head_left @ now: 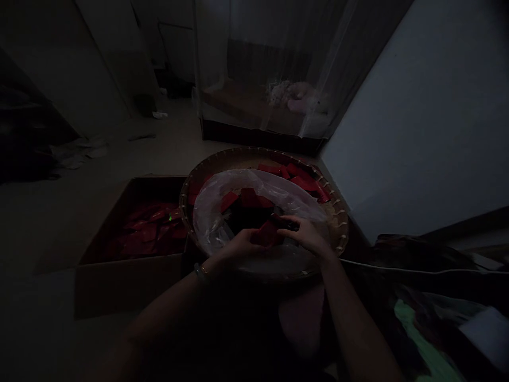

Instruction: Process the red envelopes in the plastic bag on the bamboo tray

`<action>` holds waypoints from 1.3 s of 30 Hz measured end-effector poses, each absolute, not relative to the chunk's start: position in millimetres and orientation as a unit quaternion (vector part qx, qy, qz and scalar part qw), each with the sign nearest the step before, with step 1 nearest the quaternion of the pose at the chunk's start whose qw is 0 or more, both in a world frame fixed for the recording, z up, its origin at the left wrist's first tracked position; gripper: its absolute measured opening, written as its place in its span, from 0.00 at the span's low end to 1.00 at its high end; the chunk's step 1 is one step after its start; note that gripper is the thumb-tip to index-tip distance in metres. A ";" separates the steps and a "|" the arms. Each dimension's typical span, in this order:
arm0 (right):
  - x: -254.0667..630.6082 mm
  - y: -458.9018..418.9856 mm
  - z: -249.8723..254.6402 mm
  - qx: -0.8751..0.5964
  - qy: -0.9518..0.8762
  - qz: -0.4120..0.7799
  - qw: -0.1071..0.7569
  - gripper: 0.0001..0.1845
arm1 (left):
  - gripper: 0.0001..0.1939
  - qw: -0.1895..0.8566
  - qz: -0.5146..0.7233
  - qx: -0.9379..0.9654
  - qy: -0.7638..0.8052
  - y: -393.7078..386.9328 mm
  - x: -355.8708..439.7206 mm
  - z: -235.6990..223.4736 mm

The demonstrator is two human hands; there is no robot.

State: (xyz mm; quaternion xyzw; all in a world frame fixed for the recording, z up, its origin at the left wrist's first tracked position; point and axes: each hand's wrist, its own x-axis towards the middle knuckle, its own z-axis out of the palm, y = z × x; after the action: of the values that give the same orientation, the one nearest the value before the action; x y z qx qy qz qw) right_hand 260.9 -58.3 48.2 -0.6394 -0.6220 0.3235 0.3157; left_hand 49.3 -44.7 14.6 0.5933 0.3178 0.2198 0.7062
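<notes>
My left hand (242, 244) is closed on the lower edge of a small red packet (267, 233), which it holds tilted over a plastic bag. My right hand (305, 234) meets the packet's right side, thumb and fingers pinched round something dark (292, 225) that I cannot make out in the dim light. The clear plastic bag (210, 212) lies wide open in a round woven bamboo tray (183, 204). Inside the bag are red packets (249, 198) and a dark mass. More red packets (304, 182) rest along the tray's far right side.
Left of the tray stands an open cardboard box (131, 281) full of red packets (149, 231). A white cord (397, 268) runs off to the right, above dark piled cloth and a green item (421, 339). Behind is a netted bed (262, 106); a white wall (429, 116) rises at right.
</notes>
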 end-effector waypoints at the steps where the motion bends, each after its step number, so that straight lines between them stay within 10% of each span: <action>1: 259.3 -57.8 46.3 -0.643 -0.622 0.306 0.326 0.22 | 0.27 0.708 0.220 0.591 0.318 -45.2 49.6 14.8; 17: 267.1 -60.1 50.2 -0.633 -0.626 0.316 0.327 0.24 | 0.23 0.715 0.240 0.565 0.334 -39.1 44.6 9.8; 25: 280.0 -67.6 22.0 -0.646 -0.697 0.268 0.159 0.30 | 0.22 0.731 0.315 0.479 0.372 -25.7 34.3 1.9; 39: 209.8 -43.1 59.3 -0.575 -0.730 0.131 0.344 0.17 | 0.20 0.749 0.240 0.530 0.318 -35.4 28.9 6.4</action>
State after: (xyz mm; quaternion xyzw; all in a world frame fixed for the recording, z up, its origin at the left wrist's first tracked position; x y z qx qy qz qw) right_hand 209.8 -43.1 59.3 -0.5753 -0.7303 0.1312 0.3442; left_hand 28.9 -35.4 6.4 0.5299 0.3179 0.2398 0.7488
